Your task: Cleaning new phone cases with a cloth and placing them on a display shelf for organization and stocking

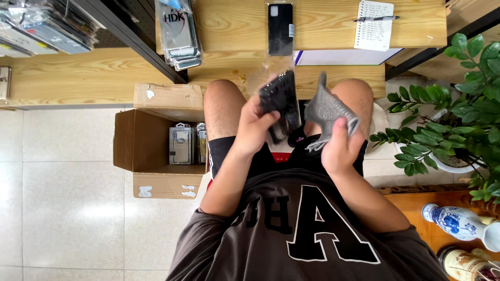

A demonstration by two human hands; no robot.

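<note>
The left hand [255, 125] is closed around a black phone case [281, 101] in a clear plastic sleeve, thumb across its front and fingers curled behind, holding it upright above the person's lap. The right hand [338, 143] grips a crumpled piece of grey paper [325, 112], pinching its lower end between thumb and fingers so the rest sticks up and fans out. The two things sit just beside each other, close but not clearly touching, over the bare knees of the seated person.

Ahead lies a wooden table [328, 26]. On it rests another black phone case [280, 28] in its wrapper, a stack of packaged cases [179, 36] to the left of it, and a spiral notepad [373, 25] with a pen [376, 18] laid across its top. On the tiled floor beside the left leg stands an open cardboard box [143, 140] with more packaged cases standing inside. On the right side grows a leafy green plant [458, 104] in a white pot, and nearer the person stands a blue and white vase [458, 221]
</note>
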